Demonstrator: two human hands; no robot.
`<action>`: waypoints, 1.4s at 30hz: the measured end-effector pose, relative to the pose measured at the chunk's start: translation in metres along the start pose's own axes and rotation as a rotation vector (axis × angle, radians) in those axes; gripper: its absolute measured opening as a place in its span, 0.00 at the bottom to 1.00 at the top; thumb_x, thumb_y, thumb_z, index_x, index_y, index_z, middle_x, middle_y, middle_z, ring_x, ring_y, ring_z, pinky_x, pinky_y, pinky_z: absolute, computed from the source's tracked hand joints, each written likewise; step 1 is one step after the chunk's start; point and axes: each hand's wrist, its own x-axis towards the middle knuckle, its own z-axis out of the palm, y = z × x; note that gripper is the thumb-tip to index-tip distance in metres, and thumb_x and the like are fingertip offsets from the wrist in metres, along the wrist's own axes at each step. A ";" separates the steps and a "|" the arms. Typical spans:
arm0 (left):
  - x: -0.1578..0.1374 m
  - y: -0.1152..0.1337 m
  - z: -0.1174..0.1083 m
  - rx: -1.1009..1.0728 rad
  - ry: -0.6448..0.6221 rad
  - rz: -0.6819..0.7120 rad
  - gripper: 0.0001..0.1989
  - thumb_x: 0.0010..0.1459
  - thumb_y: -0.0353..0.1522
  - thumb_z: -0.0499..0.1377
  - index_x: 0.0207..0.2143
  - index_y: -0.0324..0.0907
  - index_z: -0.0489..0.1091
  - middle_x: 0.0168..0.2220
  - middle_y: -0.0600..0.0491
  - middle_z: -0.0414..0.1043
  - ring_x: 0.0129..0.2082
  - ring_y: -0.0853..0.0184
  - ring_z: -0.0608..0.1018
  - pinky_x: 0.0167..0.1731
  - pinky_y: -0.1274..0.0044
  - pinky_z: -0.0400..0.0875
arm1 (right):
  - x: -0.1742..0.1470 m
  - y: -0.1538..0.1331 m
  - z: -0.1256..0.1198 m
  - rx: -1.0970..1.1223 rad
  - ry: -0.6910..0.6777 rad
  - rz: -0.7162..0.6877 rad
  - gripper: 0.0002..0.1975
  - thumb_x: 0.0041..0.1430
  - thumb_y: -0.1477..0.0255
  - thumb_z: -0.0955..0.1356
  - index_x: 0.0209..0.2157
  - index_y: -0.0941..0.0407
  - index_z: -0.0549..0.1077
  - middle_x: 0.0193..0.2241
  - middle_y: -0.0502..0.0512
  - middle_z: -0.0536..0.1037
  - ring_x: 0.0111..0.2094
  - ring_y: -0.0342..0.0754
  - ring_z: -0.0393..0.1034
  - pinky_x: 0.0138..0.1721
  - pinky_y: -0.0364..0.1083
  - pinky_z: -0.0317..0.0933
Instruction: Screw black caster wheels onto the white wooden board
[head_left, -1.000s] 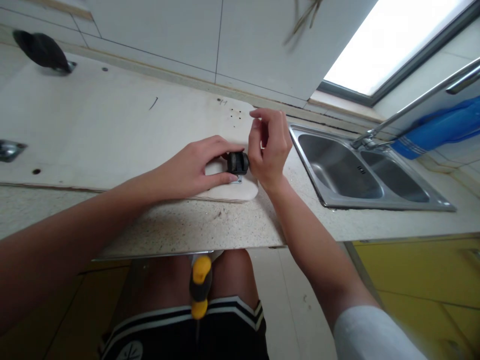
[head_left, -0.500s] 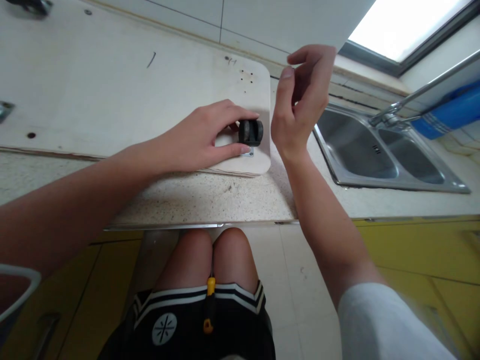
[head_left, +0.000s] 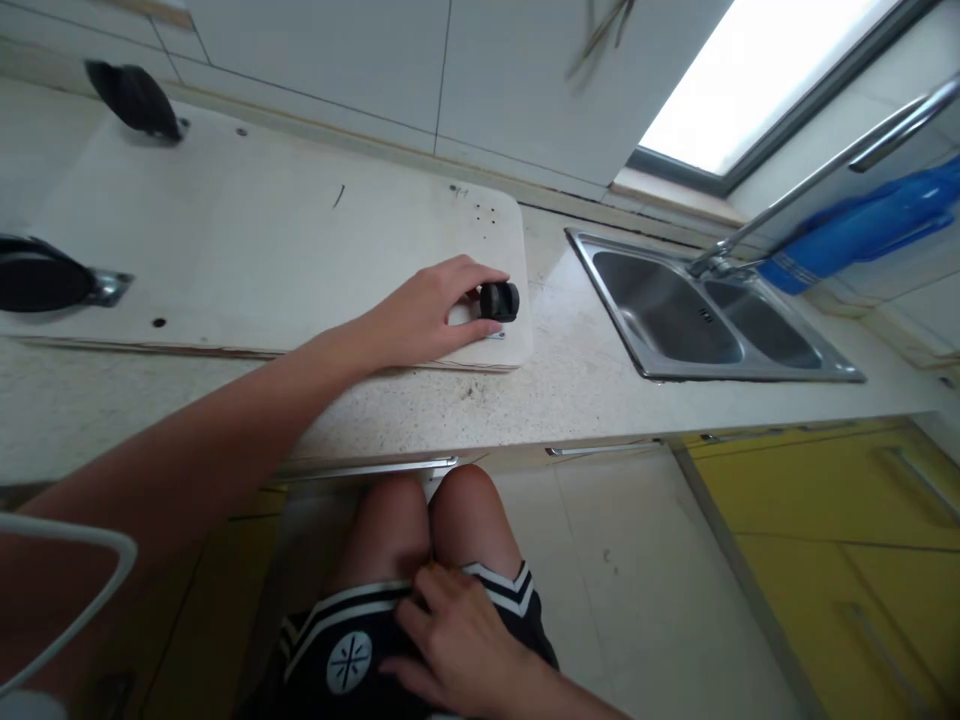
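My left hand (head_left: 442, 310) is closed round a black caster wheel (head_left: 500, 301), thumb on the near side and fingers on the far side. The caster stands on a metal plate at the right end of a pale wooden board (head_left: 292, 250), which lies on the counter. Down in my lap, my right hand (head_left: 461, 635) has its fingers curled over the screwdriver (head_left: 432, 567); just a sliver of its orange handle shows and the rest is hidden. Four small holes mark the board's far right corner, where no caster sits.
Two more black casters, one far (head_left: 139, 98) and one near (head_left: 45, 275), stand at the board's left end. A steel double sink (head_left: 660, 305) with a tap is set into the speckled counter (head_left: 570, 400) on the right. Blue cloth or gloves (head_left: 847, 235) hang beyond it. Yellow cabinets (head_left: 825, 500) stand below.
My right hand has come down from above the board's right end to my lap, over the screwdriver. My left hand stays on the caster. The view has shifted, showing more of the left casters.
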 end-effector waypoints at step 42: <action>0.002 -0.010 0.006 -0.058 0.027 0.049 0.24 0.74 0.42 0.66 0.68 0.45 0.74 0.60 0.44 0.82 0.57 0.54 0.84 0.62 0.61 0.78 | 0.120 0.115 -0.325 -0.379 1.317 -0.120 0.08 0.73 0.66 0.73 0.38 0.51 0.75 0.27 0.44 0.73 0.24 0.39 0.61 0.27 0.45 0.58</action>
